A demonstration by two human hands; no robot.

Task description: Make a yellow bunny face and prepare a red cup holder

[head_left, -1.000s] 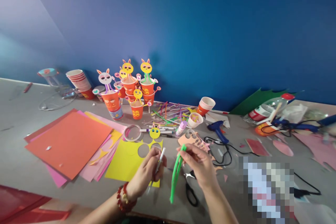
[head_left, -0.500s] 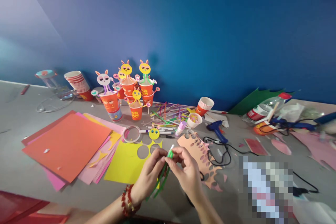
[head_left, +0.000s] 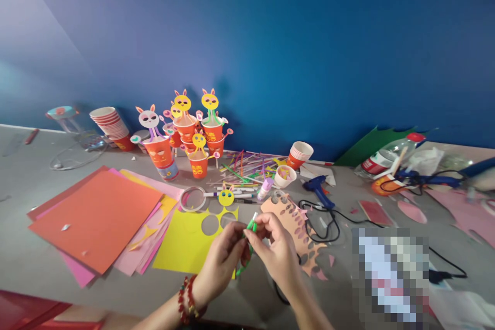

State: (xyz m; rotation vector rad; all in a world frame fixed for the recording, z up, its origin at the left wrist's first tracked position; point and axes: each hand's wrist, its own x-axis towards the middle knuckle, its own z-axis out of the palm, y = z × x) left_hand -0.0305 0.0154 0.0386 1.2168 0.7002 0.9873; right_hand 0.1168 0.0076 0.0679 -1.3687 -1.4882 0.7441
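Both my hands meet low in the middle of the view, above the table. My left hand (head_left: 224,260), with a red bead bracelet at the wrist, is closed round a white marker pen (head_left: 253,216) whose tip pokes up between the fingers. My right hand (head_left: 275,252) pinches a green pipe cleaner (head_left: 247,247) against the pen; the green strand loops down between the two hands. Just behind them lie a yellow sheet with round cut-outs (head_left: 185,242) and a peach paper strip full of holes (head_left: 296,221). Black scissors lie mostly hidden under my right wrist.
A stack of orange, pink and yellow sheets (head_left: 96,214) lies left. Orange cups with bunny faces (head_left: 185,134) stand at the back, with stacked cups (head_left: 110,121), loose straws and markers (head_left: 240,170), a tape roll (head_left: 192,198), a blue glue gun (head_left: 319,188) with black cord and a plastic bottle (head_left: 386,157).
My hands have come together: the right hand brought the green pipe cleaner from hanging apart over to the pen in the left hand. The strand now bends between them. The view shifted slightly.
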